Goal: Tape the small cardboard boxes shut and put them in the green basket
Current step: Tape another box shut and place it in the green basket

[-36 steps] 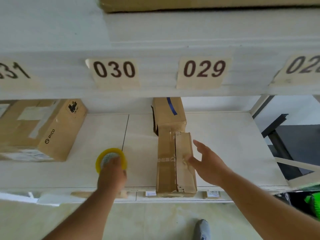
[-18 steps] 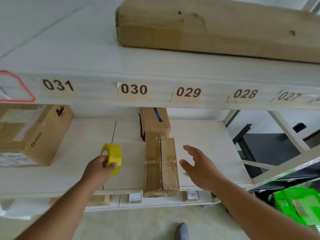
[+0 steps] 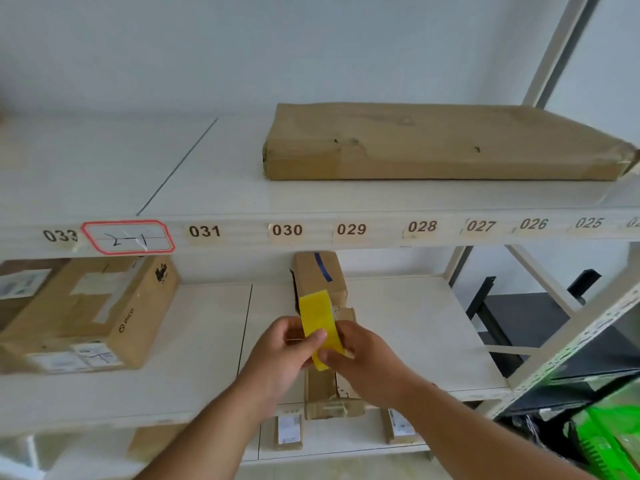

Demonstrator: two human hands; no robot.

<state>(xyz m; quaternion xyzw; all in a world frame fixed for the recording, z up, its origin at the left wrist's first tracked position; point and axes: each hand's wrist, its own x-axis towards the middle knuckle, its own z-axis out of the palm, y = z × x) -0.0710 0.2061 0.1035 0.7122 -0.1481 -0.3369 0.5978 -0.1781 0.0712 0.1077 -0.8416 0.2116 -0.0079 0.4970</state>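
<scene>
Above one box (image 3: 325, 393) — two hands (left (image 3: 282, 355), right (image 3: 360, 362)) gripping tape (image 3: 318, 323).

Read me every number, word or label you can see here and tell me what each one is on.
"033", "031", "030", "029", "028", "027", "026", "025": tags on the shelf edge, left to right.
"2-1", handwritten: red-bordered label on that edge.
"PICO": side of the left box.
White stickers on the left box and the lower-shelf packages: too blurred to read.
</scene>
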